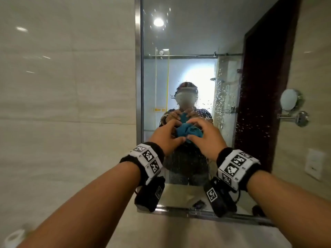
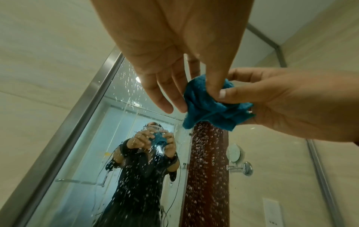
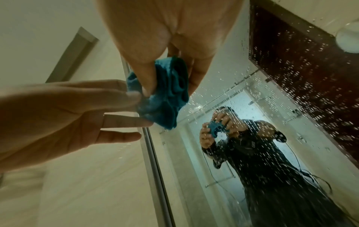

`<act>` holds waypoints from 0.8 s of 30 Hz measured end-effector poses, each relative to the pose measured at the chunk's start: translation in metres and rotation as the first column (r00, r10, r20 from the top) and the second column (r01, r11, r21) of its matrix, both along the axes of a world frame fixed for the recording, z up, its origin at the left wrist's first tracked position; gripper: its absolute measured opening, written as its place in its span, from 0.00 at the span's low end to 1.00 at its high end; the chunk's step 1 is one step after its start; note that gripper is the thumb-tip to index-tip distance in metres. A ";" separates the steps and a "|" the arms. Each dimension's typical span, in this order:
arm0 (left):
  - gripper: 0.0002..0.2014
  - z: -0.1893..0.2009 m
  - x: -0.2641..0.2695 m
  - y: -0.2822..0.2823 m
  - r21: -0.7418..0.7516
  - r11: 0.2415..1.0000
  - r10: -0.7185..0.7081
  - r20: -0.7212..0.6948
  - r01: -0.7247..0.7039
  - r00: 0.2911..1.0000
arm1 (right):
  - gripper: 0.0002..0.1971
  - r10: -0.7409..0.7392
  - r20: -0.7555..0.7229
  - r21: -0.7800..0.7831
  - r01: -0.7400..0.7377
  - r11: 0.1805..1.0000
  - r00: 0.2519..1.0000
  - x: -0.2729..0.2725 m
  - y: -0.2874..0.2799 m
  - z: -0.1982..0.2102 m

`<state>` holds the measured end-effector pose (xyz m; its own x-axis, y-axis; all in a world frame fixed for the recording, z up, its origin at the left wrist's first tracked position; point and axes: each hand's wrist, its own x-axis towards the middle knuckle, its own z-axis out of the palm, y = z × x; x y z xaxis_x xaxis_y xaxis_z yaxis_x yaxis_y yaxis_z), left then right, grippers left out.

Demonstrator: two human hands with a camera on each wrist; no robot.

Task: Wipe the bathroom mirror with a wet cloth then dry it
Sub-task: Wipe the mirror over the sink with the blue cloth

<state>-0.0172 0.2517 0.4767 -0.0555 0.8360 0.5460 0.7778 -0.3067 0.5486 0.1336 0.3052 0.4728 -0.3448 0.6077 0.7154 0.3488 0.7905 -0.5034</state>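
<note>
A crumpled teal cloth (image 1: 189,132) is held up between both hands in front of the bathroom mirror (image 1: 188,51), a little off the glass. My left hand (image 1: 168,136) pinches its left side with thumb and forefinger, the other fingers (image 2: 165,95) nearly straight. My right hand (image 1: 204,135) grips its right side, thumb (image 2: 225,95) pressed on the cloth (image 2: 209,107). In the right wrist view the cloth (image 3: 167,98) sits between my right thumb and fingers. Water drops cover the glass, thickest at the middle and right.
The mirror has a steel frame (image 1: 138,68) set in pale tiled wall. A round magnifying mirror on an arm (image 1: 289,100) juts from the right wall, with a wall socket (image 1: 315,163) below it. A pale counter (image 1: 161,233) lies under the mirror.
</note>
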 end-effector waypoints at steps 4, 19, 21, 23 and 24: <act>0.21 0.026 -0.001 0.010 0.122 0.992 -0.046 0.099 0.034 0.994 | 0.25 0.031 -0.054 0.072 -0.027 0.997 0.998 -0.007 0.010 0.028; 0.14 0.073 0.001 0.050 0.245 0.967 -0.140 0.264 0.074 0.954 | 0.26 0.145 -0.084 0.023 -0.143 0.989 0.986 -0.011 0.041 0.055; 0.14 0.078 -0.003 0.054 0.201 0.971 -0.177 0.244 0.129 0.953 | 0.22 0.137 -0.133 0.011 -0.137 0.991 0.982 -0.013 0.051 0.059; 0.11 0.083 -0.007 0.059 0.127 0.974 -0.213 0.207 0.189 0.955 | 0.17 0.051 -0.085 0.076 -0.045 0.996 0.995 -0.014 0.063 0.065; 0.10 0.086 -0.009 0.061 0.097 0.974 -0.218 0.175 0.204 0.960 | 0.15 -0.002 -0.053 0.135 0.009 0.991 0.999 -0.014 0.069 0.069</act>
<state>-0.0259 0.3130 0.5630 0.0125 0.7950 0.6064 0.5795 -0.5000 0.6436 0.1197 0.3744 0.5423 -0.3014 0.5059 0.8082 0.3292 0.8507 -0.4098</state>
